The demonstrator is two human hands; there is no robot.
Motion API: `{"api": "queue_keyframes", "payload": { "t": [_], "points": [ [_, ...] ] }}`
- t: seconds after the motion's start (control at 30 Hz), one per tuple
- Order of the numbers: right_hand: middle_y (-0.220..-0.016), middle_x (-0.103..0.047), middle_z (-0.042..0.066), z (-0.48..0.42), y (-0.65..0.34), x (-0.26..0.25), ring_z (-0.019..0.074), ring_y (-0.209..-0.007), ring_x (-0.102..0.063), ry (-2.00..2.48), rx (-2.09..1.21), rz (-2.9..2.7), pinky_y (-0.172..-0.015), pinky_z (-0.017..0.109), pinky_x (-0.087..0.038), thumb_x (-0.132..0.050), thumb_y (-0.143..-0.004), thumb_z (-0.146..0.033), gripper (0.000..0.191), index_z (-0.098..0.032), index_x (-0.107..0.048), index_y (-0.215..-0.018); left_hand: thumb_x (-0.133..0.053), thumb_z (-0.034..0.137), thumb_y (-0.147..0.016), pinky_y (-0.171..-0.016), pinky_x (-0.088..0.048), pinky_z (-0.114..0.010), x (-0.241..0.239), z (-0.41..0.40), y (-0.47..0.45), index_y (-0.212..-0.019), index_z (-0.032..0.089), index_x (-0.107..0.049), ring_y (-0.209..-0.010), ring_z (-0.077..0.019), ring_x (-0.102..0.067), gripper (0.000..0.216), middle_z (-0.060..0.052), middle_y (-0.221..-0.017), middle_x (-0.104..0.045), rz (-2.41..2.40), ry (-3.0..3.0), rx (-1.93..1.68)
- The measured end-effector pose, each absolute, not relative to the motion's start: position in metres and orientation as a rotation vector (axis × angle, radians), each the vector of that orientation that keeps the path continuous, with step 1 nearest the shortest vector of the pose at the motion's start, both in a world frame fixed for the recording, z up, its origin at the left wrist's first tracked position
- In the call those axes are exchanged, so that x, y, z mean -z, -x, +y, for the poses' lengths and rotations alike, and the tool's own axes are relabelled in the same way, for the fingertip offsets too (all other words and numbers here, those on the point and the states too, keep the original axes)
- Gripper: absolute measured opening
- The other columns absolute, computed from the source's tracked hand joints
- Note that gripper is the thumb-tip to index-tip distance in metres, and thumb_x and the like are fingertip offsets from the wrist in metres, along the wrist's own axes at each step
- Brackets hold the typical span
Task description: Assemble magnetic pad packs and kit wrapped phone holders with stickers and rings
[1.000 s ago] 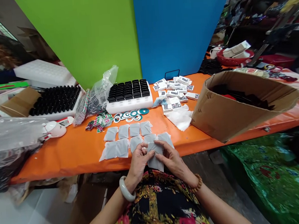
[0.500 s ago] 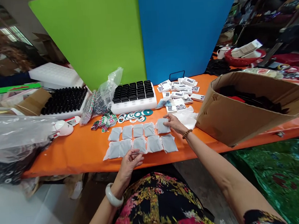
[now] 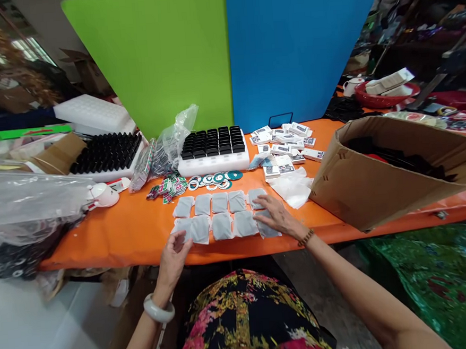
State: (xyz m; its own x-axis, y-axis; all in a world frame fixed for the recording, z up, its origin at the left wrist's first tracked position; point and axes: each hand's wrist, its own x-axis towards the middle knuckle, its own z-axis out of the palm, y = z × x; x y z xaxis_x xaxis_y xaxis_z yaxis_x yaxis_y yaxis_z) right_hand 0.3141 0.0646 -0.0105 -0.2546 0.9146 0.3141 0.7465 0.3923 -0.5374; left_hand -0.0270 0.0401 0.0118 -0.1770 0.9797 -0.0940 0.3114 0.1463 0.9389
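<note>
Two rows of small grey square packets in thin white wrapping [image 3: 222, 226] lie flat on the orange-covered table [image 3: 113, 230]. My left hand [image 3: 172, 259] is at the near left corner of the front row. Its thumb and fingers are apart, and the fingertips meet the edge of the leftmost front packet [image 3: 183, 228]. Over the right end of both rows, my right hand [image 3: 274, 214] is spread with its palm down. Its fingers partly cover the rightmost back packet [image 3: 255, 196] and the rightmost front packet [image 3: 267, 228]. Neither hand grips anything that I can see.
Behind the packets lie round green-and-white labels [image 3: 218, 178], patterned cards [image 3: 172, 187] and a white tray of black pieces [image 3: 214, 163]. Small white boxes [image 3: 284, 145] and crumpled white wrapping [image 3: 293, 186] sit right. A cardboard box [image 3: 337, 183] stands at the right edge.
My right hand has let go of the rightmost back packet and come nearer, fingers spreading over both end packets. My left hand has moved left along the front row to its left end.
</note>
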Motion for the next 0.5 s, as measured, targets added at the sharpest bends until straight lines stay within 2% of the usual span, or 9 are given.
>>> {"api": "queue_keyframes", "payload": {
  "t": [0.1,0.2,0.37,0.5],
  "points": [
    [-0.135,-0.047,0.015,0.032,-0.315,0.022,0.0303,-0.129,-0.042,1.354,-0.303,-2.236,-0.103,0.052,-0.038,-0.055,-0.088,-0.049,0.051,-0.022,-0.048,-0.131,-0.066,0.054,-0.066,-0.102,-0.040,-0.046,-0.005,0.049,0.040,-0.111,0.018,-0.057,-0.117,-0.0297,-0.054,0.058,-0.014,-0.122,-0.059,1.774,-1.464,-1.006],
    [-0.138,-0.045,0.017,0.020,-0.318,0.039,0.0311,-0.131,-0.039,1.342,-0.266,-2.299,-0.104,0.052,-0.039,-0.053,-0.090,-0.045,0.051,-0.021,-0.047,-0.134,-0.065,0.053,-0.066,-0.106,-0.036,-0.048,0.005,0.055,0.047,-0.116,0.017,-0.055,-0.124,-0.0319,-0.048,0.063,-0.016,-0.132,-0.053,1.838,-1.625,-0.935],
    [-0.135,-0.047,0.015,0.036,-0.317,0.061,0.0307,-0.131,-0.040,1.378,-0.183,-2.244,-0.104,0.052,-0.041,-0.046,-0.094,-0.040,0.043,-0.021,-0.049,-0.133,-0.062,0.054,-0.067,-0.108,-0.034,-0.050,0.026,0.061,0.051,-0.119,0.013,-0.054,-0.129,-0.0344,-0.042,0.066,-0.020,-0.136,-0.048,1.888,-1.809,-0.835],
    [-0.134,-0.048,0.016,0.044,-0.314,0.060,0.0305,-0.129,-0.041,1.405,-0.172,-2.242,-0.102,0.051,-0.042,-0.044,-0.094,-0.035,0.041,-0.019,-0.051,-0.132,-0.061,0.050,-0.072,-0.106,-0.035,-0.051,0.035,0.062,0.051,-0.123,0.013,-0.052,-0.131,-0.0348,-0.041,0.064,-0.022,-0.140,-0.044,1.952,-1.908,-0.702]
  ]
}}
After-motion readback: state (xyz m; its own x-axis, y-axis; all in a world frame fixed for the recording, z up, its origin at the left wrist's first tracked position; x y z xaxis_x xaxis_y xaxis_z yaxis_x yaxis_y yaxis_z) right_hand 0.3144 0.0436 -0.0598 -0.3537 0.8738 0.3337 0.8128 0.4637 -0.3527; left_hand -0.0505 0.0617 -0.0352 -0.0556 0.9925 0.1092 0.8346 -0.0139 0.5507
